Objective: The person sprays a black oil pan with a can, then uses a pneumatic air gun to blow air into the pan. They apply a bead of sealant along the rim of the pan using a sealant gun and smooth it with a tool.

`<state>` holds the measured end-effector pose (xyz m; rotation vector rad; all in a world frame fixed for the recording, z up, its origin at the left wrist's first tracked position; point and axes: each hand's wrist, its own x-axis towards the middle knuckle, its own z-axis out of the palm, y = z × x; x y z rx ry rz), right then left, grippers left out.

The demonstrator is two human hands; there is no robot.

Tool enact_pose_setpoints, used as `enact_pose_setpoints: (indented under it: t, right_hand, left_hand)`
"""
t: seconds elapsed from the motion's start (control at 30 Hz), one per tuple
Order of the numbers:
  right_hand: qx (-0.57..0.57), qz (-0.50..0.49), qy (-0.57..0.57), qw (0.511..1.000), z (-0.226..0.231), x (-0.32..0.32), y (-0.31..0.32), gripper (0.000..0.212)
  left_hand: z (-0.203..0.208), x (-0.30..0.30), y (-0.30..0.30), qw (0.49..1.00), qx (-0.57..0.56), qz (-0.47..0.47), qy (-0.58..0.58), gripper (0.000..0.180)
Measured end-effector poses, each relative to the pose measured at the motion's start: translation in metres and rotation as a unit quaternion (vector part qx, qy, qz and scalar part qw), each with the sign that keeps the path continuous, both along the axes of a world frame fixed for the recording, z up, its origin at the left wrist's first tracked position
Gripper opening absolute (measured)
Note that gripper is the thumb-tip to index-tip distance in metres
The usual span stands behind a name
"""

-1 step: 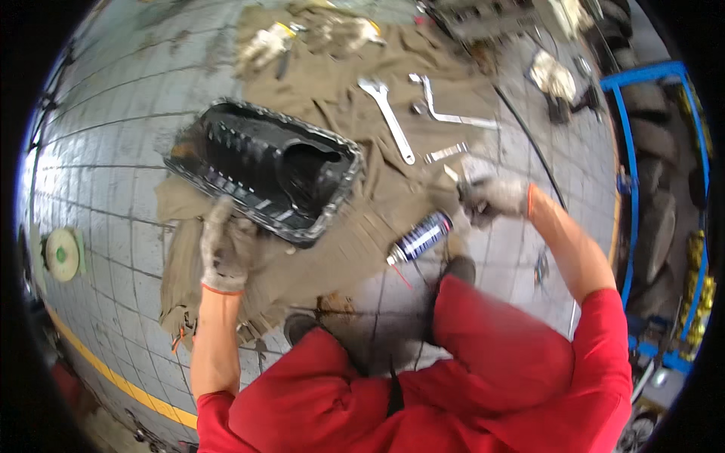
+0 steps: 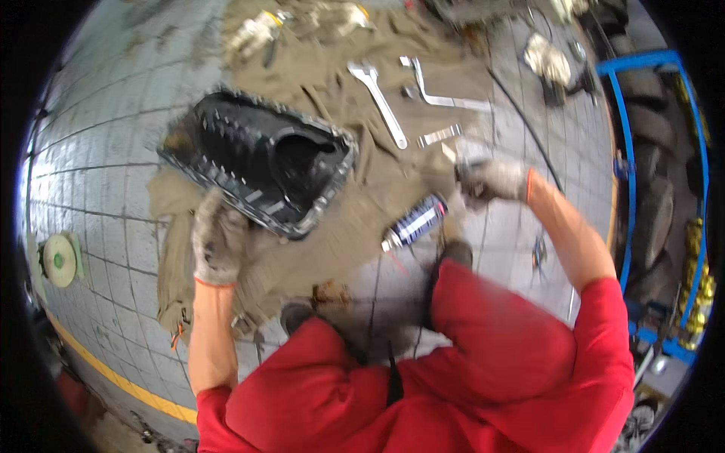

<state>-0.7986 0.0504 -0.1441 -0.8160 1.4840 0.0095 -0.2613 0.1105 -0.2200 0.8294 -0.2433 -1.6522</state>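
Note:
A black oil pan with a grimy flanged rim lies tilted at the left, its hollow facing up. At its near edge is my left hand in a dirty white glove, its fingers closed on the rim. To the right, my gloved right hand is closed and blurred by motion. A small pale flat tip shows just beyond its fingers; the rest of that thing is hidden. Just left of and nearer than this hand, a dark blue spray can with a thin red straw lies on its side.
A brown cloth covers the tiled floor. On it lie an adjustable wrench, a bent-handled wrench, a short metal piece and gloves. A black hose runs past them. A blue rack stands right.
The whole view has shifted slightly, so the pan, tools and can sit a little higher and further left. My left hand stays at the pan's rim.

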Motion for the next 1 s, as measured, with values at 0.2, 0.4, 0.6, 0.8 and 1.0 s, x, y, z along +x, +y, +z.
enact_pose_setpoints:
  t: [0.2,0.4,0.6,0.8,1.0]
  right_hand:
    - [-0.003,-0.171,0.026,0.985,-0.016,-0.005,0.05,0.038]
    - [0.006,-0.322,-0.072,0.944,-0.058,0.037,0.101,0.028]
    - [-0.097,-0.276,0.046,0.955,-0.079,0.09,0.076,0.063]
    - [-0.138,-0.341,-0.079,0.927,-0.14,0.073,0.053,0.045]
    - [-0.065,-0.46,-0.242,0.852,-0.137,0.07,0.045,0.03]
  left_hand:
    - [0.0,-0.001,0.003,0.993,-0.042,-0.103,0.035,0.035]
    - [-0.004,-0.047,-0.005,0.993,-0.034,-0.109,-0.017,0.029]
    - [-0.023,-0.065,-0.019,0.976,-0.017,-0.145,-0.159,0.022]
    - [-0.006,-0.104,-0.036,0.976,0.003,-0.217,-0.001,0.036]
    - [-0.008,-0.123,-0.042,0.958,-0.081,-0.231,-0.149,0.036]
